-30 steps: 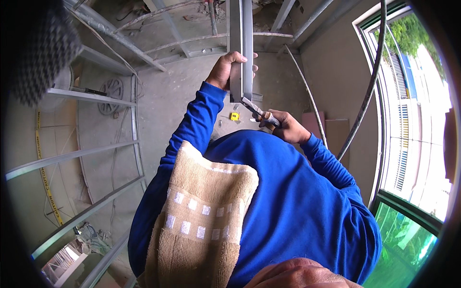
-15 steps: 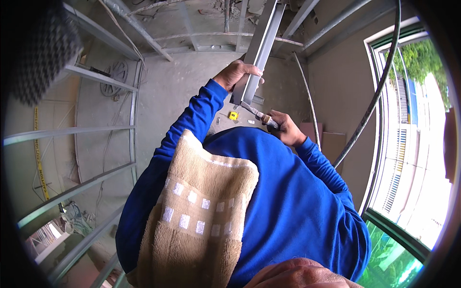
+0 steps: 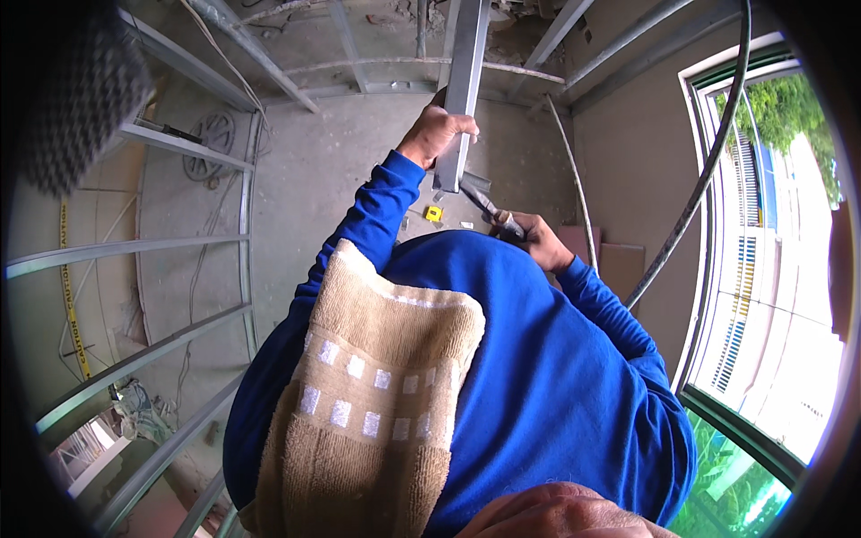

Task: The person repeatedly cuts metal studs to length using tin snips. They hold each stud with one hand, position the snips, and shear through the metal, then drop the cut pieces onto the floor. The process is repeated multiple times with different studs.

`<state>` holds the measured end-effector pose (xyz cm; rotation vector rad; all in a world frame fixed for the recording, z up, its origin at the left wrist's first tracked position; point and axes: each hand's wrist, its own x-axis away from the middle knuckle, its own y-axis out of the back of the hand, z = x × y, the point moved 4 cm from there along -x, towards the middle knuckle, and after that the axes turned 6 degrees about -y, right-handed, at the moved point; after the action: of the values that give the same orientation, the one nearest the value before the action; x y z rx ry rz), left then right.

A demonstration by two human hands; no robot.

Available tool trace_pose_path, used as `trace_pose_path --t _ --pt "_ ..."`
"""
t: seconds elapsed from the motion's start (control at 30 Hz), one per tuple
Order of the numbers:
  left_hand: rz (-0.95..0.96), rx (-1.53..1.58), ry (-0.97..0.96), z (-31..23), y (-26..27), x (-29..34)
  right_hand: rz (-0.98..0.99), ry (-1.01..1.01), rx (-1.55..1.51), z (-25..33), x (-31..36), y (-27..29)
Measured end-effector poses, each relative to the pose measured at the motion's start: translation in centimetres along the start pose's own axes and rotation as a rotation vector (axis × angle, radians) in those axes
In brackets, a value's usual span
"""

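Observation:
My left hand [image 3: 434, 136] is closed around a long grey metal stud [image 3: 465, 76], thumb across its face. The stud points away from me, its near end in front of my belly. In my right hand [image 3: 543, 244] is a metal hand tool [image 3: 482, 201] with a worn, dark grip; its exact kind does not show. The tool's tip lies close beside the near end of the stud, and I cannot tell whether they touch. On the floor beneath sits a yellow tape measure [image 3: 434, 214], among small light scraps.
Metal framing [image 3: 134, 244] stands along the left, with a coiled cable [image 3: 208, 148] behind it. A dark pole [image 3: 691, 202] slants up on the right, before a bright window [image 3: 780, 242]. A thin rod [image 3: 574, 179] leans nearby. A tan towel [image 3: 386, 350] hangs over my chest.
The stud has swung left and rolled in my left hand, so its open channel no longer faces up. My right hand and the tool have barely shifted.

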<state>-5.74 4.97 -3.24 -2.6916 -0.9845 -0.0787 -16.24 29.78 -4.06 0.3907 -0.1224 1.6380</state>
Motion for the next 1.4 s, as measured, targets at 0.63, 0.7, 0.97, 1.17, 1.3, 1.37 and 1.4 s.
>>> trace_pose_path --t 0.63,0.7,0.97,1.17,1.3,1.37,1.4 --pt "0.075 0.001 0.069 1.1 0.3 -0.3 0.045 0.042 0.029 1.9 -0.9 0.3" --pt "0.083 -0.041 0.102 1.7 0.5 -0.6 0.034 0.011 0.052 2.2 -0.8 0.1" --pt "-0.201 -0.372 -0.304 0.3 0.4 -0.3 -0.05 -0.141 0.367 0.8 -0.2 1.1" --pt "0.075 -0.072 0.043 0.5 -0.2 -0.6 0.006 0.029 0.071 -0.3 -0.5 0.9" --pt "0.087 -0.062 0.051 0.8 -0.4 -0.8 0.021 0.041 0.072 -0.1 -0.7 1.1" --pt "0.087 -0.046 0.052 1.2 -0.4 -1.0 0.014 0.045 0.062 0.3 -0.8 1.1" --pt "0.094 -0.05 0.05 1.4 -0.4 -1.0 0.015 0.035 0.04 0.4 -0.9 1.0"
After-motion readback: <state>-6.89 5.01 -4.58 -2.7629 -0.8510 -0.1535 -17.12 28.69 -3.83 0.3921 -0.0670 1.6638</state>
